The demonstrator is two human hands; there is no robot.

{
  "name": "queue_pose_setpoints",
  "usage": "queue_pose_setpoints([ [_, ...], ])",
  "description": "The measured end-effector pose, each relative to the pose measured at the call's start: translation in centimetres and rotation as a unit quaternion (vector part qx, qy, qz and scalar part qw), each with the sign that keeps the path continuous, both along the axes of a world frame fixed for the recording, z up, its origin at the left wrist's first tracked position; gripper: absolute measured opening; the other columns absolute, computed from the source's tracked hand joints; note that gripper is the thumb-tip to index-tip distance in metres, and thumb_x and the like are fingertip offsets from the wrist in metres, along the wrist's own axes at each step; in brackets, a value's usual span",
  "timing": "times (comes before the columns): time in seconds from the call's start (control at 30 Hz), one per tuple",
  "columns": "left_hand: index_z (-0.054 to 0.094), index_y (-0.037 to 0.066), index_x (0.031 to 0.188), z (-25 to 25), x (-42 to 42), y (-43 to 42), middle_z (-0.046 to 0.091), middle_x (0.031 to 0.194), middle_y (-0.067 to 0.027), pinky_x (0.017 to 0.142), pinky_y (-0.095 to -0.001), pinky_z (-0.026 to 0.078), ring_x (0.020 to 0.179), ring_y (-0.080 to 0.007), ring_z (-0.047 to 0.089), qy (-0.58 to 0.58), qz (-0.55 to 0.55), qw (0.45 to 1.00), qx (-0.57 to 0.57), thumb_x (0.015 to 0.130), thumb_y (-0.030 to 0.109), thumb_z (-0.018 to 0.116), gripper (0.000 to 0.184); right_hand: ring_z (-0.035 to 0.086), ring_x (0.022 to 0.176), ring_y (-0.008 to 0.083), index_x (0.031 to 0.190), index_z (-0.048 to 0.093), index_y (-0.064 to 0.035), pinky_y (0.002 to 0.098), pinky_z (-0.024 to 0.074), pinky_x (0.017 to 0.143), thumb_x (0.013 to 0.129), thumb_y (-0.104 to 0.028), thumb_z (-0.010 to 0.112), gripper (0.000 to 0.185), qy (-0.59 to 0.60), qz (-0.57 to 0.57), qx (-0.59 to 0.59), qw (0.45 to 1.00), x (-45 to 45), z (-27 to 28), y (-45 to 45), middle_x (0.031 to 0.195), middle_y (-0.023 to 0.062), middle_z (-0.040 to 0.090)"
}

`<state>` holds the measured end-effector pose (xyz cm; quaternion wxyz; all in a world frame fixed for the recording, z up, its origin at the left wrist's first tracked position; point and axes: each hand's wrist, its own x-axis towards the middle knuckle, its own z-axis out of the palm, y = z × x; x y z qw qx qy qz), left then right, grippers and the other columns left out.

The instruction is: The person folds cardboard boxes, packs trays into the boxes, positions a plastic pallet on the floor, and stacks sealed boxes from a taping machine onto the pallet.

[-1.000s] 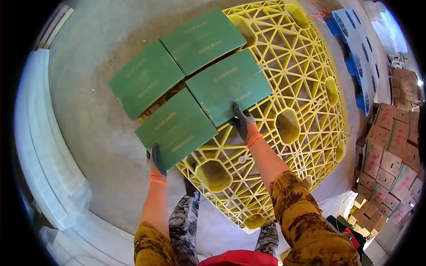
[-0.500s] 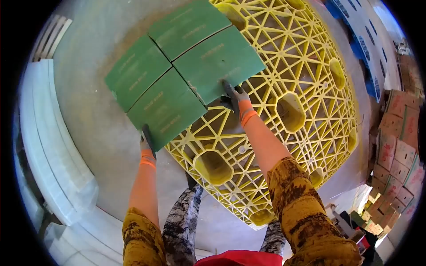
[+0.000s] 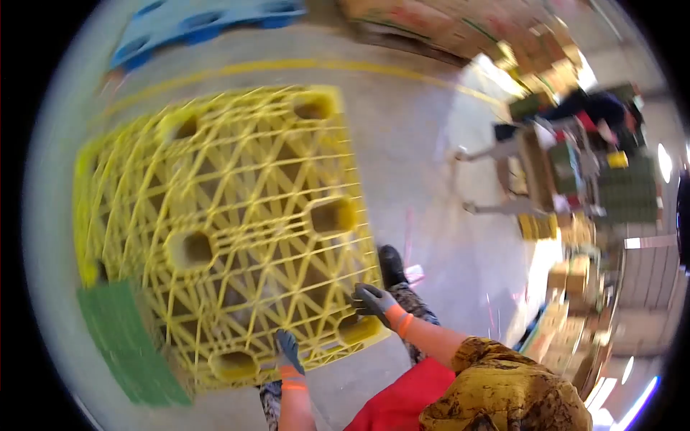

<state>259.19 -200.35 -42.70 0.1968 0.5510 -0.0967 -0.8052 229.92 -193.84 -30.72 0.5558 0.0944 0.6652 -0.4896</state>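
Note:
Both my hands wear grey gloves with orange cuffs. My left hand [image 3: 289,352] hovers over the near edge of the yellow plastic pallet [image 3: 277,248], fingers stretched out and holding nothing. Above the pallet's near right corner is my right hand [image 3: 372,299], also empty, its fingers loosely bent and somewhat blurred. At the pallet's lower left corner sit the green cardboard boxes [image 3: 129,345], apart from both hands. Motion blur hides the seams between them.
A blue pallet [image 3: 208,21] lies beyond a yellow floor line [image 3: 273,65]. Stacked cartons [image 3: 431,25] stand at the back. To the right are a wheeled cart [image 3: 535,169] and a person [image 3: 589,108] bending near it, with more boxes [image 3: 568,276] along that side.
My hands have come off the green boxes. The view has swung right, so the boxes now appear at lower left and the cart and person have come into fuller view.

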Motion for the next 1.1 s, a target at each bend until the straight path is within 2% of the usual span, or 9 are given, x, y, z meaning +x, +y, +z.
queue_pose_setpoints([
  [0.03, 0.036, 0.013, 0.136, 2.3, -6.9, -0.5, 0.045, 0.134, -0.0061, 0.097, -0.0333, 0.033, 0.119, -0.0186, 0.044, 0.006, -0.041, 0.998, -0.040, 0.095, 0.041, 0.038, 0.050, 0.060, 0.096, 0.0188, 0.127, 0.045, -0.0055, 0.0311, 0.0496, 0.080, 0.091, -0.026, 0.053, 0.042, 0.059, -0.011, -0.009, 0.998, -4.0, 3.7, 2.3, 0.111, 0.0078, 0.059],
  [0.1, 0.036, 0.011, 0.135, 8.0, -20.0, -1.3, 0.041, 0.136, -0.0044, 0.101, -0.0342, 0.028, 0.124, -0.0196, 0.039, 0.044, -0.136, 0.985, -0.097, 0.095, 0.040, 0.039, 0.050, 0.058, 0.098, 0.0175, 0.128, 0.044, -0.0035, 0.0285, 0.0470, 0.084, 0.092, -0.025, 0.052, 0.043, 0.255, 0.032, -0.020, 0.966, -12.8, 7.1, 9.5, 0.112, 0.0080, 0.058],
  [0.17, 0.038, 0.010, 0.134, 12.5, -31.8, -0.9, 0.043, 0.135, -0.0039, 0.101, -0.0343, 0.030, 0.122, -0.0189, 0.041, 0.088, -0.167, 0.973, -0.133, 0.094, 0.037, 0.042, 0.049, 0.060, 0.094, 0.0210, 0.127, 0.046, -0.0047, 0.0342, 0.0488, 0.083, 0.093, -0.028, 0.048, 0.041, 0.207, -0.172, -0.048, 0.962, -20.3, 16.5, 12.4, 0.109, 0.0119, 0.060],
  [0.27, 0.038, 0.011, 0.134, 20.2, -47.3, 2.2, 0.040, 0.136, -0.0047, 0.099, -0.0358, 0.034, 0.125, -0.0193, 0.038, 0.120, -0.220, 0.956, -0.153, 0.093, 0.033, 0.045, 0.047, 0.062, 0.076, 0.0222, 0.117, 0.054, -0.0062, 0.0340, 0.0522, 0.067, 0.091, -0.031, 0.050, 0.036, 0.309, -0.361, -0.006, 0.880, -32.3, 21.6, 22.4, 0.094, 0.0125, 0.063],
  [0.37, 0.027, 0.012, 0.139, 25.5, -58.6, 7.6, 0.034, 0.140, -0.0093, 0.100, -0.0392, 0.034, 0.128, -0.0230, 0.033, 0.129, -0.359, 0.859, -0.342, 0.092, 0.038, 0.046, 0.057, 0.060, 0.078, 0.0205, 0.114, 0.054, -0.0108, 0.0330, 0.0501, 0.069, 0.090, -0.034, 0.051, 0.034, 0.322, -0.515, 0.049, 0.793, -43.0, 27.7, 29.2, 0.093, 0.0094, 0.061],
  [0.47, 0.020, 0.012, 0.141, 34.6, -68.7, 11.9, 0.032, 0.140, -0.0130, 0.101, -0.0411, 0.033, 0.129, -0.0257, 0.032, 0.144, -0.388, 0.885, -0.212, 0.090, 0.045, 0.047, 0.066, 0.057, 0.091, 0.0222, 0.117, 0.050, -0.0118, 0.0345, 0.0485, 0.077, 0.087, -0.040, 0.054, 0.041, 0.309, -0.582, 0.007, 0.752, -51.7, 30.5, 34.2, 0.107, 0.0097, 0.056],
  [0.63, 0.012, 0.014, 0.143, 41.0, -76.2, 17.5, 0.027, 0.143, -0.0126, 0.101, -0.0418, 0.032, 0.131, -0.0264, 0.029, 0.172, -0.468, 0.832, -0.242, 0.087, 0.055, 0.047, 0.077, 0.057, 0.095, 0.0231, 0.120, 0.046, -0.0107, 0.0357, 0.0493, 0.079, 0.085, -0.042, 0.057, 0.048, 0.300, -0.612, -0.050, 0.730, -62.5, 30.9, 39.2, 0.111, 0.0094, 0.054],
  [0.87, 0.009, 0.020, 0.143, 41.9, -79.7, 21.2, 0.021, 0.146, -0.0048, 0.099, -0.0433, 0.034, 0.131, -0.0216, 0.027, 0.099, -0.393, 0.890, -0.207, 0.085, 0.062, 0.042, 0.080, 0.055, 0.094, 0.0208, 0.122, 0.047, -0.0145, 0.0349, 0.0455, 0.080, 0.083, -0.048, 0.057, 0.051, 0.247, -0.605, -0.058, 0.754, -69.3, 30.9, 40.7, 0.111, 0.0059, 0.055],
  [1.1, 0.041, 0.011, 0.132, 43.5, -79.0, 20.6, 0.049, 0.127, -0.0026, 0.096, -0.0300, 0.037, 0.115, -0.0169, 0.047, 0.039, -0.342, 0.919, -0.193, 0.088, 0.044, 0.052, 0.055, 0.054, 0.092, 0.0182, 0.121, 0.050, -0.0202, 0.0352, 0.0432, 0.079, 0.077, -0.055, 0.060, 0.056, 0.183, -0.541, -0.060, 0.819, -71.0, 33.1, 39.4, 0.109, 0.0020, 0.056],
])
